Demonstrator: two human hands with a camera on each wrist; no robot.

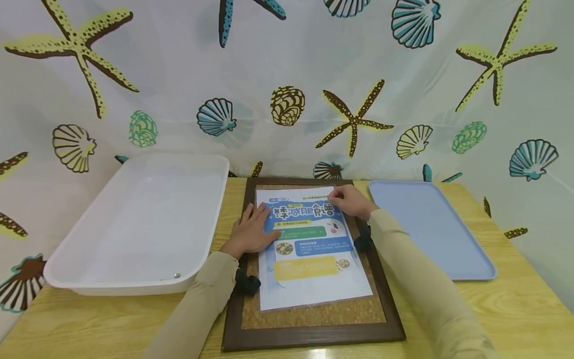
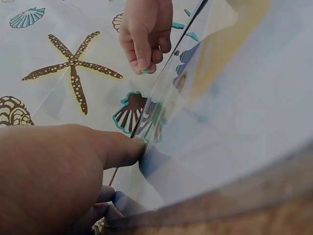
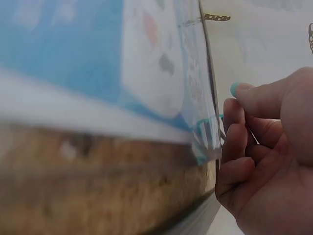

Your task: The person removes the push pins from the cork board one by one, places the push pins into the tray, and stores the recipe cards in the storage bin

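Observation:
A laminated printed sheet [image 1: 314,294] with blue, green and yellow blocks lies on a cork board [image 1: 309,319] in a dark brown frame. My left hand [image 1: 253,229] rests with spread fingers on the sheet's left edge; its thumb [image 2: 120,147] shows large in the left wrist view. At the sheet's upper right corner, my right hand [image 1: 352,200] pinches a small teal push pin [image 3: 234,89] between thumb and forefinger. Only a bit of the pin shows, and its point is hidden. The other fingers of that hand are curled.
Left of the board stands a deep white tray [image 1: 134,219] with a small shiny round thing [image 1: 177,275] near its front edge. A shallow light-blue tray [image 1: 430,224] lies to the right. Behind the wooden table [image 1: 524,299] hangs a seashell-patterned cloth [image 1: 179,65].

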